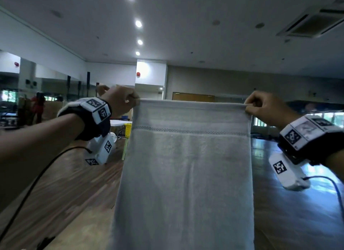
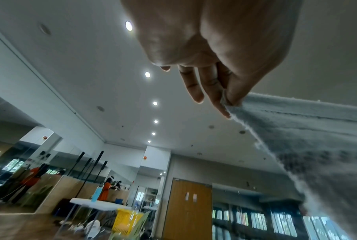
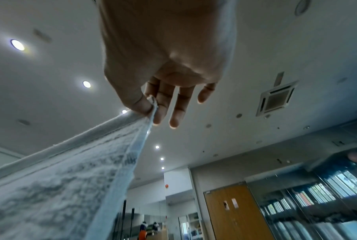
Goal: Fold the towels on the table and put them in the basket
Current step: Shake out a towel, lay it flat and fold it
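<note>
A pale grey towel (image 1: pixel 188 166) with a woven band near its top hangs full length in front of me, held up in the air. My left hand (image 1: pixel 126 101) pinches its top left corner between thumb and fingers. My right hand (image 1: pixel 255 105) pinches the top right corner. The top edge is stretched straight between the two hands. In the left wrist view the towel (image 2: pixel 309 129) runs off to the right from my left hand (image 2: pixel 227 100). In the right wrist view the towel (image 3: pixel 75 170) drops to the lower left from my right hand (image 3: pixel 153 107). The towel's lower end is out of frame.
A large hall with a wooden floor (image 1: pixel 70 190) lies beyond. A white folding table (image 2: pixel 99 205) stands far off with a yellow basket (image 2: pixel 127 219) beside it. Wooden double doors (image 2: pixel 187 207) are at the back. People stand by the mirrored wall at far left.
</note>
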The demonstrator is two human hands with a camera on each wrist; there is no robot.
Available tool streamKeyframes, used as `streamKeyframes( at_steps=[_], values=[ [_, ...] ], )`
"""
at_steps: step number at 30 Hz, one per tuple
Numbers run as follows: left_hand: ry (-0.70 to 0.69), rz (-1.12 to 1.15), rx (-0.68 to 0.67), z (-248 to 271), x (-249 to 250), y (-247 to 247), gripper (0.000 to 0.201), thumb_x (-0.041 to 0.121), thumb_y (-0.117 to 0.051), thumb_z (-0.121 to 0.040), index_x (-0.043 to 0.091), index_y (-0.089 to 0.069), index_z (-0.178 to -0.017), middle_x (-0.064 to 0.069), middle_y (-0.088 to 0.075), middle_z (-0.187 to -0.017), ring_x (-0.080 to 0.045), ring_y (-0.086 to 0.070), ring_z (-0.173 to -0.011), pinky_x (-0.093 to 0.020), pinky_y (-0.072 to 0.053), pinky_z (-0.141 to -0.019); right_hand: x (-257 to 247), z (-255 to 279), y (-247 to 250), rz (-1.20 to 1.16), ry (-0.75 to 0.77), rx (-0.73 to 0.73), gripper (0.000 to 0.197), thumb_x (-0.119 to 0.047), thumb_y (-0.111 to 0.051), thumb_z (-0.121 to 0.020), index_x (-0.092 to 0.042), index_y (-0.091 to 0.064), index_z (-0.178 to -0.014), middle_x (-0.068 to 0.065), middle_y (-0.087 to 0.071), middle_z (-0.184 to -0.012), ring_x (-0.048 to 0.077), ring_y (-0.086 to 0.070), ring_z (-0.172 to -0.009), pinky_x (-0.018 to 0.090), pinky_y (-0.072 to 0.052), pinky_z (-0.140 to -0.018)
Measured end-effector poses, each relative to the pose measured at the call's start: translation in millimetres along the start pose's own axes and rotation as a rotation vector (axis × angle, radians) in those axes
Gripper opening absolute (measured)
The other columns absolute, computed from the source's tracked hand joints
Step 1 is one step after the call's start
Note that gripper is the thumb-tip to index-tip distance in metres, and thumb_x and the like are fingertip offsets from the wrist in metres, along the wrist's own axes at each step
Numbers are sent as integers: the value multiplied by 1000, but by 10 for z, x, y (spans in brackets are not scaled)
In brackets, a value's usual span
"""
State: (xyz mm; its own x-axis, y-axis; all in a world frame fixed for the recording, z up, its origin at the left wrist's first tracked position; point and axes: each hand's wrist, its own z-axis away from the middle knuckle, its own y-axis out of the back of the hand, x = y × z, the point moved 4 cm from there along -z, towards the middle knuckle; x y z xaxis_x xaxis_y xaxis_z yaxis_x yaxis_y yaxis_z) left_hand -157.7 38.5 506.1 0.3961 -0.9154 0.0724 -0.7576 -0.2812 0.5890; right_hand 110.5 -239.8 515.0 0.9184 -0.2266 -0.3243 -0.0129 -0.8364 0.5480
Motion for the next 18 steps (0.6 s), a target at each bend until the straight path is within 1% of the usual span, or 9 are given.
streamKeyframes(
  at_steps=[3, 5, 6, 8, 9, 11, 13, 15, 18],
  values=[
    [41, -17, -90, 145, -218, -556, 13, 18, -61, -87, 8, -67, -91, -5, -62, -81, -22, -57, -76, -26, -38, -69, 329, 104, -525, 30, -58, -124, 18, -7, -63, -81, -21, -56, -71, 2, -58, -71, 22, -52, -68, 30, -41, -65],
    [58, -14, -98, 239, -313, -857, 12, 13, -60, -87, 7, -69, -91, -5, -62, -82, -21, -56, -80, -26, -37, -73, 497, 156, -830, 71, -85, -171, 16, -10, -64, -82, -21, -57, -73, -4, -58, -73, 20, -54, -72, 31, -42, -66],
    [77, -16, -98, 270, -346, -976, 13, 11, -58, -87, 7, -69, -93, -5, -63, -84, -21, -54, -83, -26, -36, -75, 567, 159, -957, 93, -96, -178, 14, -14, -65, -83, -22, -57, -74, -8, -58, -74, 19, -55, -75, 35, -45, -72],
    [118, -13, -68, 287, -393, -1144, 16, 8, -54, -88, 7, -68, -96, -8, -65, -91, -25, -53, -91, -26, -33, -76, 654, 144, -1139, 115, -115, -168, 13, -21, -64, -84, -27, -57, -75, -13, -59, -78, 18, -57, -83, 51, -44, -89],
    [132, -6, -35, 281, -411, -1206, 17, 6, -53, -88, 7, -68, -96, -11, -67, -95, -28, -53, -97, -27, -33, -76, 686, 130, -1206, 110, -121, -156, 15, -22, -63, -85, -29, -55, -74, -13, -59, -79, 19, -57, -85, 56, -42, -92],
    [144, 2, 20, 277, -420, -1314, 18, 6, -51, -88, 6, -66, -97, -14, -66, -100, -31, -51, -102, -30, -34, -77, 742, 107, -1300, 72, -145, -105, 20, -23, -62, -86, -31, -52, -71, -11, -58, -78, 21, -57, -85, 59, -42, -92],
    [174, 8, 26, 319, -457, -1463, 18, 8, -50, -88, 8, -65, -98, -15, -66, -101, -33, -49, -105, -36, -40, -82, 832, 118, -1408, 39, -170, -54, 20, -25, -63, -85, -31, -52, -70, -14, -57, -76, 22, -58, -84, 61, -41, -93],
    [192, 32, 5, 423, -533, -1665, 18, 11, -50, -87, 11, -65, -97, -13, -66, -99, -34, -50, -105, -41, -44, -85, 926, 214, -1563, 12, -186, -48, 19, -25, -64, -85, -30, -53, -71, -11, -60, -77, 23, -59, -83, 57, -43, -91],
    [202, 78, -43, 774, -591, -2046, 16, 12, -52, -85, 11, -65, -94, -14, -68, -97, -34, -53, -102, -38, -44, -80, 1141, 538, -1887, -28, -198, -111, 20, -16, -64, -86, -25, -53, -71, 4, -65, -84, 21, -57, -78, 38, -46, -77]
  ],
)
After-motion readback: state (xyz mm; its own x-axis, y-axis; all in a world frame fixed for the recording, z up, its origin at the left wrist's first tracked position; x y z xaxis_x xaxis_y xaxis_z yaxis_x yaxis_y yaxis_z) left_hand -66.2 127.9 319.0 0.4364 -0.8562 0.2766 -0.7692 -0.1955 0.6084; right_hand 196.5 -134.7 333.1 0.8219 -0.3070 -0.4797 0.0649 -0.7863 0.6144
